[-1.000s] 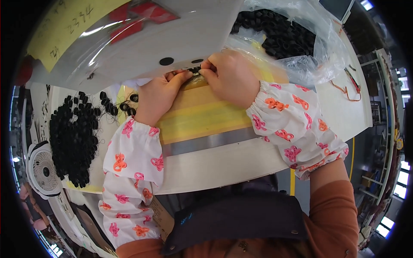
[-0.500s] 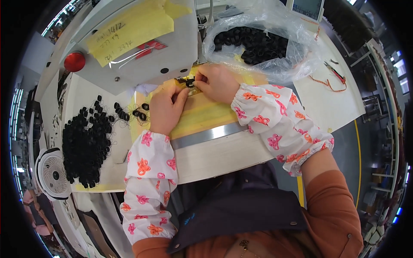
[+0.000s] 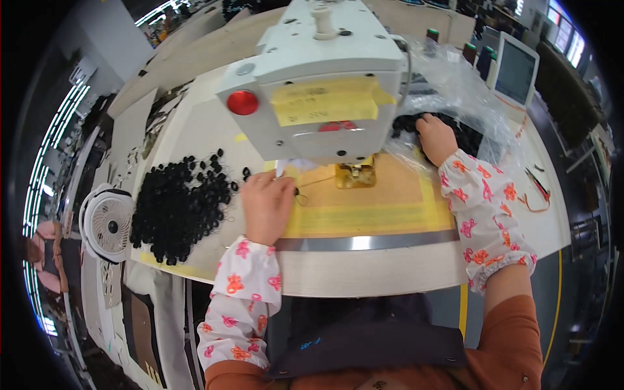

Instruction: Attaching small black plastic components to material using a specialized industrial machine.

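My left hand (image 3: 268,203) rests low over the yellow-taped work plate, left of the sewing machine's needle area (image 3: 355,174). Its fingers are curled, and what they hold, if anything, is hidden. A small black loop (image 3: 297,192) with a trailing thread lies right beside its thumb. My right hand (image 3: 437,138) is at the clear plastic bag (image 3: 497,127), fingers bent down onto the black loops (image 3: 467,133) inside; its fingertips are partly hidden among them. At the left is a heap of black loops (image 3: 179,208) with loose thread ends.
The white sewing machine head (image 3: 325,71) with a red button (image 3: 242,103) stands above the plate. Right of the bag lie thread snips (image 3: 539,187) with an orange cord. A small screen (image 3: 515,70) stands behind; a white fan (image 3: 109,224) is at the table's left edge.
Both hands have parted from the needle area. My right hand has moved right to the bag, and my left has drawn left across the plate. The view has shifted, showing more of the machine.
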Tool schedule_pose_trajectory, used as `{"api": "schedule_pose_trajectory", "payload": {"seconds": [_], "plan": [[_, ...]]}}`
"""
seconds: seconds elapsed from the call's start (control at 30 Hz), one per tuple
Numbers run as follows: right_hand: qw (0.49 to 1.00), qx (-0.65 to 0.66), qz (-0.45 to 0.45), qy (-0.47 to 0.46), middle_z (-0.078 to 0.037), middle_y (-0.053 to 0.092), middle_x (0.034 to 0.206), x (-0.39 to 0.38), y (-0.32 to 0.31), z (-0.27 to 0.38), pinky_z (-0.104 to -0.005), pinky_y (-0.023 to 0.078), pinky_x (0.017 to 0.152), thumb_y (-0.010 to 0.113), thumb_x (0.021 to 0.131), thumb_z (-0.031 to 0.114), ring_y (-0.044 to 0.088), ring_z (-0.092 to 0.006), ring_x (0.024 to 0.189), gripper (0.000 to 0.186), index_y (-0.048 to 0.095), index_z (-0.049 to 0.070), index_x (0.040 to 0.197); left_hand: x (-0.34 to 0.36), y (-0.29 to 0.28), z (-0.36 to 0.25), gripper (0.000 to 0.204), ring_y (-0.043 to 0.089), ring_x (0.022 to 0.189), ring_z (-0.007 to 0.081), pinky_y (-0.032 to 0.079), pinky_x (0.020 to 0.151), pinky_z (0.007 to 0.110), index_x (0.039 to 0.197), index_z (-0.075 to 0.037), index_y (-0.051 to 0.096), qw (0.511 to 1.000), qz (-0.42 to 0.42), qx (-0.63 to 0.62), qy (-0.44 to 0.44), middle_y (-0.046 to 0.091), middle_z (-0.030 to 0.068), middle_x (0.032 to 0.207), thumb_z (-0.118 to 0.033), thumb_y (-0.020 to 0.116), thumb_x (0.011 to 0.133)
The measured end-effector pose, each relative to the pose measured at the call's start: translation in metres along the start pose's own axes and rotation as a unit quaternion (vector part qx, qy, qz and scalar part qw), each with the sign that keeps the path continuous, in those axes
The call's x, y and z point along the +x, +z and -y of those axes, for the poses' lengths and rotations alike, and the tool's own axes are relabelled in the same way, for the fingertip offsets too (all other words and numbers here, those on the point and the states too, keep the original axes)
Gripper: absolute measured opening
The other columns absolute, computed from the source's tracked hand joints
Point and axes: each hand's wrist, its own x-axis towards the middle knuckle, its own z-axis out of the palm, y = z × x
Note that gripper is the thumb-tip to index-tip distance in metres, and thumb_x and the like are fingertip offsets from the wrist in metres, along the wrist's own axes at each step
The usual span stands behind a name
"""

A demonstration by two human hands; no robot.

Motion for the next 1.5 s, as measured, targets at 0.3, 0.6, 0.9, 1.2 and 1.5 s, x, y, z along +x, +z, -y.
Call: {"api": "schedule_pose_trajectory", "payload": {"seconds": [0.3,0.6,0.9,1.2,1.5], "plan": [[0.997,-0.026,0.07,0.033,-0.014,0.056,0.084,0.014,-0.025,0.016,-0.0366,0.048,0.066,0.055,0.065,0.003,0.057,-0.0289,0.081,0.007,0.057,0.0,0.071,0.013,0.062,-0.04,0.018,0.054,0.083,0.0321,0.041,0.073,0.039,0.086,-0.002,0.058,0.99,0.103,-0.077,-0.059,0.06,0.014,0.087,-0.015,0.056,0.075],[0.694,0.669,0.224,0.14,-0.004,0.056,0.068,-0.022,-0.043,0.118,-0.0219,0.045,0.052,0.063,0.073,0.005,0.055,-0.0095,0.058,0.014,0.054,-0.003,0.079,0.015,0.066,-0.027,0.019,0.056,0.069,0.0336,0.044,0.061,0.038,0.081,0.0,0.059,0.977,0.136,-0.144,-0.073,0.059,0.0176,0.076,-0.019,0.053,0.08],[0.577,0.729,0.296,0.22,-0.004,0.056,0.072,-0.021,-0.041,0.114,-0.02,0.048,0.055,0.061,0.075,0.003,0.058,-0.0093,0.061,0.017,0.051,-0.004,0.086,0.018,0.048,-0.032,0.018,0.051,0.054,0.0099,0.041,0.052,0.023,0.091,0.001,0.057,0.888,0.218,-0.36,-0.185,0.058,0.0077,0.065,-0.013,0.057,0.08],[0.618,0.7,0.315,0.168,-0.006,0.057,0.071,-0.024,-0.046,0.114,-0.0211,0.048,0.052,0.061,0.075,0.004,0.058,-0.0104,0.058,0.016,0.053,-0.005,0.085,0.014,0.047,-0.031,0.023,0.042,0.055,0.0045,0.037,0.052,0.019,0.1,-0.001,0.057,0.857,0.244,-0.415,-0.186,0.05,-0.0009,0.062,-0.01,0.06,0.078],[0.61,0.709,0.313,0.165,-0.006,0.058,0.07,-0.022,-0.047,0.116,-0.0205,0.047,0.05,0.061,0.078,0.009,0.058,-0.01,0.057,0.016,0.053,-0.004,0.081,0.016,0.051,-0.029,0.02,0.04,0.056,0.0028,0.035,0.05,0.018,0.094,0.0,0.058,0.852,0.227,-0.434,-0.183,0.049,-0.0023,0.063,-0.006,0.061,0.075]]}}
